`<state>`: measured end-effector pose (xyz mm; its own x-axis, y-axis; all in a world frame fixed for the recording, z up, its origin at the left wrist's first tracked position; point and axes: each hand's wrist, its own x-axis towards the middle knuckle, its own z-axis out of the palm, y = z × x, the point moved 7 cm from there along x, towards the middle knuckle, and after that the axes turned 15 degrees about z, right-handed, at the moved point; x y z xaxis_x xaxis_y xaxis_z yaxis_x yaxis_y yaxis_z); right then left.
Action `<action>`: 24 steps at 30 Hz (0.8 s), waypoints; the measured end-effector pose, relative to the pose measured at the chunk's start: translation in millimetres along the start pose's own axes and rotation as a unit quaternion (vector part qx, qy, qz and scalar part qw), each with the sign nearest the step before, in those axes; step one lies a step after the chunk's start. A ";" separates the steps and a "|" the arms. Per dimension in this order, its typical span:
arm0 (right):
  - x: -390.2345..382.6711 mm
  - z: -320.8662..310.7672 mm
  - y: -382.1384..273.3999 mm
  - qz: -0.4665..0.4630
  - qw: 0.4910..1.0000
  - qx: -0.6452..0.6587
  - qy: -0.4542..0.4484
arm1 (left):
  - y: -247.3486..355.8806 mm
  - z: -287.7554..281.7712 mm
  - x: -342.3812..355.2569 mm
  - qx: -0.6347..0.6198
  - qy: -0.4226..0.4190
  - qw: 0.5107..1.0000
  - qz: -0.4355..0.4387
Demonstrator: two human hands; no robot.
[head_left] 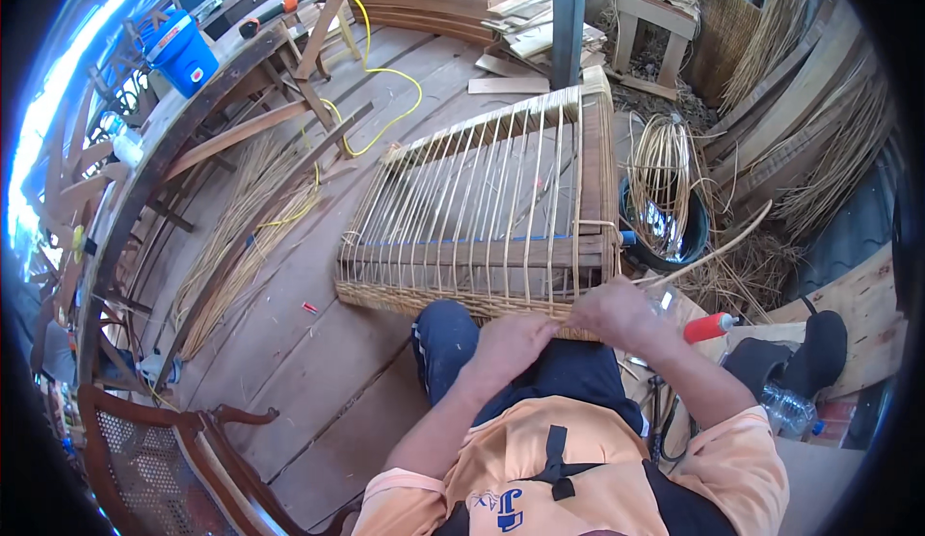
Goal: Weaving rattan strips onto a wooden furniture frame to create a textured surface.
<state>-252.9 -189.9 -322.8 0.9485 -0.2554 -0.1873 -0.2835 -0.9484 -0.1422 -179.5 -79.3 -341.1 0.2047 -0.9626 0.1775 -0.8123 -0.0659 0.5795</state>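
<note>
A wooden frame with upright rattan ribs (482, 199) rests on my knees and the plank floor, with a woven band (405, 297) along its near edge. My left hand (511, 341) presses on the woven edge near its middle, fingers closed on the weave. My right hand (617, 309) grips a long rattan strand (718, 247) at the frame's near right corner; the strand runs off to the right.
A black tub (694, 237) with a coil of rattan (660, 174) stands right of the frame. Loose reeds (241, 237) lie on the floor at left. A red-handled tool (710, 327), a plastic bottle (788, 407), a blue cooler (183, 52), a yellow cable (400, 83) and a cane chair (173, 449) surround me.
</note>
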 end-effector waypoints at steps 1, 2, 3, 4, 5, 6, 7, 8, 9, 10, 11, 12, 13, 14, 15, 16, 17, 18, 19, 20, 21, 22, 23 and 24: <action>-9.9 -28.8 9.7 0.017 0.992 0.080 0.091 | -6.7 -8.7 -7.1 0.020 0.037 0.999 0.000; -3.9 -9.4 30.1 0.067 0.997 0.017 0.015 | -18.2 -12.3 -15.4 0.043 0.043 0.997 -0.054; -11.0 -16.7 42.7 0.095 0.983 0.134 0.085 | -22.7 -11.3 -11.3 0.046 0.035 0.996 -0.063; -12.3 -21.4 27.6 0.083 0.992 0.052 0.075 | -26.2 -9.1 -14.8 0.053 0.028 0.995 -0.080; -13.9 -17.7 20.5 0.087 0.990 0.068 0.084 | -27.8 -2.3 -12.9 0.044 0.022 0.995 -0.089; -16.3 -13.8 14.4 0.093 0.988 0.083 0.094 | -23.9 5.6 -10.0 0.020 0.038 0.996 -0.080; -17.1 -16.5 8.7 0.092 0.989 0.047 0.108 | -20.7 11.7 -8.7 -0.003 0.055 0.996 -0.068; -20.7 -12.2 8.0 0.092 0.990 0.046 0.097 | -24.7 18.9 -13.8 -0.028 0.064 0.994 -0.085; -24.8 -4.3 11.6 0.127 0.989 0.038 0.066 | -28.3 28.3 -14.3 -0.036 0.063 0.993 -0.089; -29.0 2.8 16.0 0.164 0.985 0.029 0.035 | -34.4 35.2 -12.8 -0.015 0.075 0.991 -0.110; -30.5 7.2 21.0 0.166 0.985 0.026 0.028 | -40.6 39.2 -11.0 0.006 0.088 0.988 -0.130; -30.8 8.6 32.3 0.180 0.982 0.033 0.048 | -44.3 43.6 -7.0 -0.022 0.085 0.990 -0.109; -30.0 9.3 40.7 0.191 0.978 0.042 0.069 | -53.7 49.3 -5.3 -0.076 0.123 0.984 -0.106; -31.9 4.9 44.3 0.204 0.975 0.043 0.072 | -58.3 48.7 -1.2 -0.131 0.160 0.973 -0.102; -33.8 1.6 44.3 0.205 0.976 0.042 0.068 | -69.9 53.7 3.7 -0.128 0.107 0.974 -0.154; -34.8 -0.5 46.4 0.235 0.969 0.036 0.067 | -79.4 58.2 5.7 -0.128 0.108 0.973 -0.160; -33.1 -2.1 48.4 0.265 0.962 0.027 0.067 | -87.8 61.6 9.6 -0.105 0.140 0.977 -0.121; -28.1 1.8 47.8 0.267 0.961 0.014 0.066 | -95.1 64.3 12.7 -0.079 0.171 0.979 -0.083; -24.6 8.8 50.6 0.267 0.961 0.012 0.064 | -101.8 74.2 19.5 -0.090 0.156 0.980 -0.085; -19.9 16.0 54.0 0.250 0.965 0.024 0.073 | -99.8 70.8 25.0 -0.090 0.155 0.980 -0.086; -15.3 23.2 57.7 0.231 0.969 0.037 0.082 | -99.1 69.6 28.8 -0.091 0.136 0.981 -0.102; -13.5 33.2 66.0 0.232 0.969 0.038 0.081 | -97.8 70.8 30.3 -0.092 0.114 0.982 -0.117; -10.0 41.1 74.9 0.219 0.971 0.043 0.082 | -98.2 71.3 32.1 -0.092 0.115 0.982 -0.117; -7.6 44.9 81.5 0.207 0.974 0.049 0.084 | -98.4 73.4 33.5 -0.131 0.131 0.976 -0.112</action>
<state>-289.5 -256.8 -376.6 0.7581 -0.6462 -0.0880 -0.6501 -0.7378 -0.1818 -132.7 -124.3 -450.6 0.5222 -0.8290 0.2001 -0.5703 -0.1650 0.8047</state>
